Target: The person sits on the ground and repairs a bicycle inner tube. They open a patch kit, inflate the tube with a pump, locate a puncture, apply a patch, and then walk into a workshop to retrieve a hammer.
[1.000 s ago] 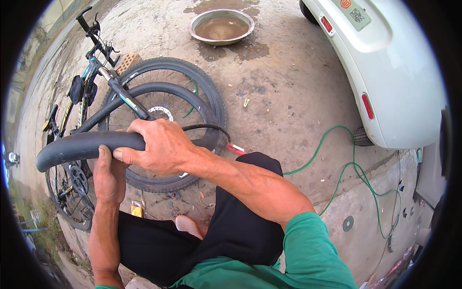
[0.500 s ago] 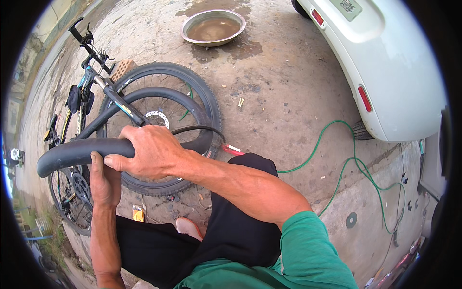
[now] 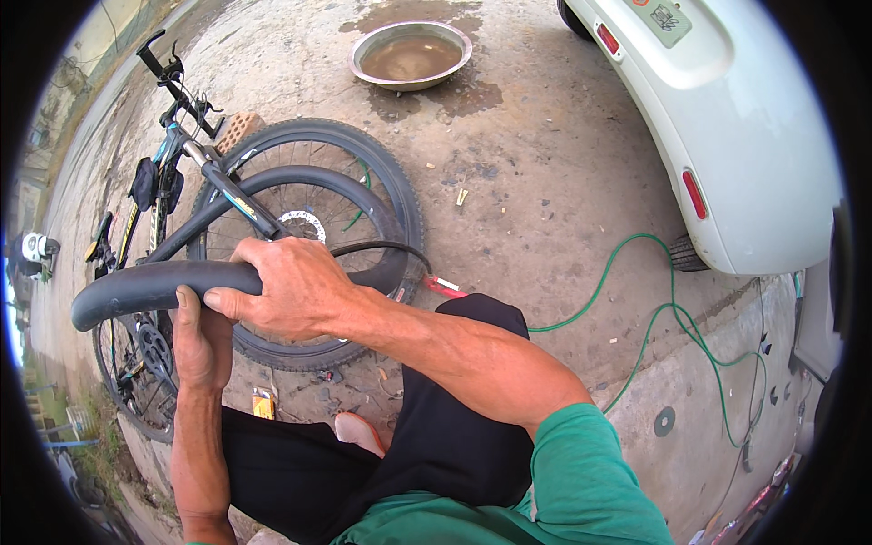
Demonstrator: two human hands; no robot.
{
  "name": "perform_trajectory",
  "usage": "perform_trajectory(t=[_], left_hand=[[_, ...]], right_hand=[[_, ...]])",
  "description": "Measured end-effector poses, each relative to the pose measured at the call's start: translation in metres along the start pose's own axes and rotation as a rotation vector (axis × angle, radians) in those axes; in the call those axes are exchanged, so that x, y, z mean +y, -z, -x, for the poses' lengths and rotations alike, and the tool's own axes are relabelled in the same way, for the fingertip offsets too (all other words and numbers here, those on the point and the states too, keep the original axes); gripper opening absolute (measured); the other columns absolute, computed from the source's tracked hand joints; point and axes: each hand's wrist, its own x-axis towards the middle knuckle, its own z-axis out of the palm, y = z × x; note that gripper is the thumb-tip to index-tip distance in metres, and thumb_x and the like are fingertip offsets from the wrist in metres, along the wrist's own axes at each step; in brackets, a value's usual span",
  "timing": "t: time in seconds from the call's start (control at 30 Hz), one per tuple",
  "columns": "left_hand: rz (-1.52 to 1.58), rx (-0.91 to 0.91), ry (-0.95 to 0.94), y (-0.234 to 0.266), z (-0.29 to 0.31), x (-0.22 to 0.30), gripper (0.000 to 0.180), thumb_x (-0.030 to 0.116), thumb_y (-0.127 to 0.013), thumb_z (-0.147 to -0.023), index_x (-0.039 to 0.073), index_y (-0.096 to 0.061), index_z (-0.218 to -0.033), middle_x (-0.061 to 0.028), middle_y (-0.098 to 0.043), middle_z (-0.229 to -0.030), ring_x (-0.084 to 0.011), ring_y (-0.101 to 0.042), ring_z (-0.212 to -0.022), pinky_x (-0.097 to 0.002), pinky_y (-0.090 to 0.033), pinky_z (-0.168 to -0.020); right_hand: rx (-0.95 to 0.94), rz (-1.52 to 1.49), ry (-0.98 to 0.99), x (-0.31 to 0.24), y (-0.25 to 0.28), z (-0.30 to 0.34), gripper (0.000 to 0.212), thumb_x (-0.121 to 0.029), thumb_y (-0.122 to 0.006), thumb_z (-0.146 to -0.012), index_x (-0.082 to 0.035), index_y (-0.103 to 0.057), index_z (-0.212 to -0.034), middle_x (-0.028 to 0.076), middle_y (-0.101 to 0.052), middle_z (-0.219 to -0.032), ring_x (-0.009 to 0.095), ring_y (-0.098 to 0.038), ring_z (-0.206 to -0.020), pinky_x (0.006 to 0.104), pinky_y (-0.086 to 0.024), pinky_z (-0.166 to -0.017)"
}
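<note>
A black, inflated inner tube (image 3: 127, 292) crosses in front of me, its near part raised and bending down at the left end. My right hand (image 3: 300, 289) wraps over it from above, thumb along its near side. Beneath the same stretch, my left hand (image 3: 203, 341) supports it with the thumb pressed up against the rubber; its other fingers are mostly hidden. The rest of the tube loops over a bicycle wheel (image 3: 407, 186) lying on the ground. Beside the wheel lies the bicycle (image 3: 163, 195), on its side.
A metal basin (image 3: 411, 84) of murky water stands ahead. A white car (image 3: 736, 136) is at the right, with a green hose (image 3: 592, 295) winding near it. A perforated brick (image 3: 238, 127), a red-handled item (image 3: 445, 287) and a small yellow box (image 3: 262, 402) lie about the bicycle.
The view has shifted slightly, so the surroundings sit a little lower and further right. Both hands keep their hold on the inner tube, with hardly any movement.
</note>
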Motion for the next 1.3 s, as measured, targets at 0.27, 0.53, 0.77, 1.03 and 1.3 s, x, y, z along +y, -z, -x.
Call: perform_trajectory(t=[0.27, 0.53, 0.77, 1.03, 1.3], left_hand=[[0.016, -0.039, 0.027, -0.002, 0.000, 0.002, 0.061, 0.055, -0.046, -0.111, 0.004, -0.052, -0.145, -0.0115, -0.060, -0.144, -0.0249, -0.054, -0.138, -0.0470, -0.038, -0.120], [0.020, -0.013, 0.024, -0.012, 0.000, 0.006, 0.054, 0.050, -0.051, -0.111, 0.007, -0.050, -0.143, -0.0094, -0.058, -0.137, -0.0232, -0.053, -0.134, -0.0453, -0.039, -0.116], [-0.157, -0.063, -0.007, -0.015, 0.000, 0.008, 0.076, 0.058, -0.072, -0.096, 0.005, -0.049, -0.145, -0.0102, -0.055, -0.142, -0.0251, -0.050, -0.136, -0.0455, -0.036, -0.119], [-0.214, -0.016, -0.024, -0.020, -0.001, 0.010, 0.080, 0.057, -0.079, -0.091, 0.002, -0.052, -0.142, -0.0102, -0.058, -0.138, -0.0238, -0.052, -0.133, -0.0444, -0.037, -0.118], [-0.469, 0.077, -0.128, -0.003, 0.003, 0.008, 0.057, 0.032, -0.073, -0.098, 0.005, -0.051, -0.143, -0.0083, -0.060, -0.133, -0.0197, -0.059, -0.126, -0.0407, -0.048, -0.108]], right_hand=[[0.002, -0.012, 0.005, 0.003, -0.001, -0.001, 0.058, -0.054, -0.073, -0.089, 0.003, -0.071, -0.089, 0.023, -0.069, -0.068, 0.041, -0.071, -0.067, 0.0496, -0.055, -0.067], [0.004, 0.007, -0.008, 0.000, 0.002, 0.001, 0.052, -0.050, -0.074, -0.089, 0.002, -0.071, -0.088, 0.023, -0.070, -0.070, 0.042, -0.072, -0.070, 0.0509, -0.056, -0.068], [0.042, -0.014, 0.051, -0.001, -0.002, 0.003, 0.049, -0.046, -0.073, -0.090, 0.003, -0.071, -0.094, 0.025, -0.070, -0.074, 0.044, -0.072, -0.072, 0.0525, -0.055, -0.069], [-0.008, -0.058, 0.018, -0.001, 0.000, 0.003, 0.052, -0.045, -0.065, -0.093, 0.006, -0.070, -0.098, 0.027, -0.071, -0.078, 0.045, -0.071, -0.076, 0.0544, -0.054, -0.077], [0.052, -0.069, 0.017, 0.003, -0.007, 0.001, 0.054, -0.047, -0.056, -0.101, 0.006, -0.070, -0.098, 0.029, -0.068, -0.073, 0.045, -0.070, -0.071, 0.0546, -0.054, -0.070]])
